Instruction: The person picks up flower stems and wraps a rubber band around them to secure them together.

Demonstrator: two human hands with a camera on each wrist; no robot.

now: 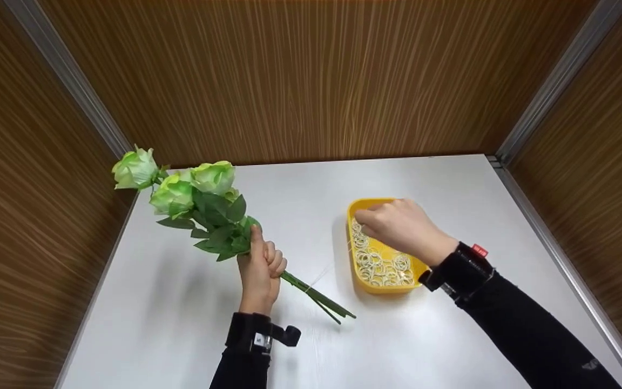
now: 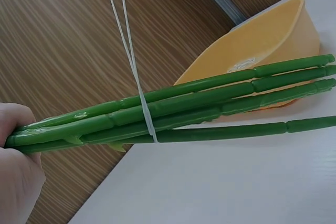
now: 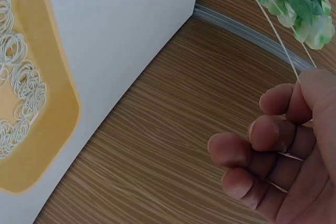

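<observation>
My left hand (image 1: 259, 267) grips a bunch of artificial green roses (image 1: 181, 186) by their stems (image 1: 316, 296), blooms up and to the left. A thin white rubber band (image 2: 142, 103) loops around the stems (image 2: 210, 103) just beyond my left hand (image 2: 18, 171). The band (image 3: 273, 30) runs taut to my right hand (image 3: 278, 150), whose curled fingers hold its other end. In the head view my right hand (image 1: 397, 224) hovers over the yellow tray (image 1: 381, 289), with its fingertips near the tray's far end.
The yellow tray (image 3: 63, 114) holds several loose white rubber bands (image 1: 381, 265). It sits right of centre on a white table (image 1: 440, 335). Wood-grain walls (image 1: 311, 81) enclose the table at the back and both sides.
</observation>
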